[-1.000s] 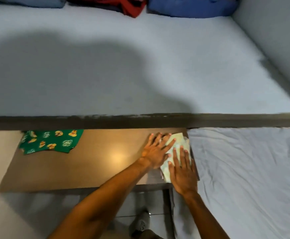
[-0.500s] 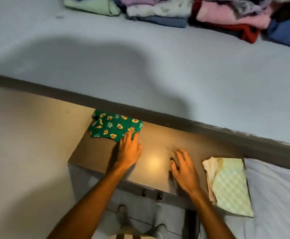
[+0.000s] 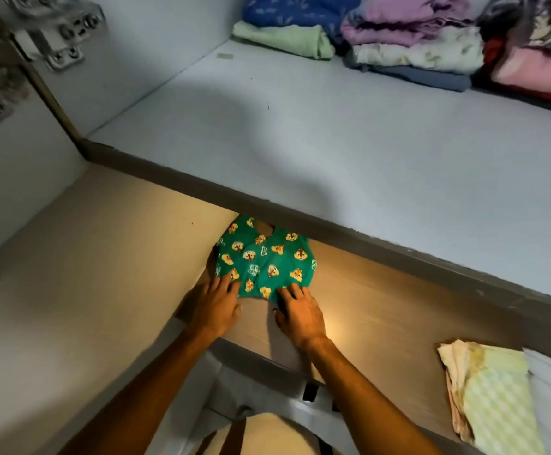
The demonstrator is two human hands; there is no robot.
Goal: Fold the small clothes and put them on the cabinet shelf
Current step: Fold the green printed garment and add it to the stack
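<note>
While both hands are working the brown top point(image 3: 382, 310), counts are: one shelf point(image 3: 333, 133) holding several folded piles point(image 3: 415, 44), one green garment point(image 3: 264, 257) lying half under the shelf lip, one folded yellow cloth point(image 3: 497, 399) sitting at right. Left hand point(image 3: 213, 308) and right hand point(image 3: 300, 315) are pressing near-flat fingers on the garment's near edge, gripping nothing. Versus 0.5 s ago: right hand is now touching the garment instead of bare top.
</note>
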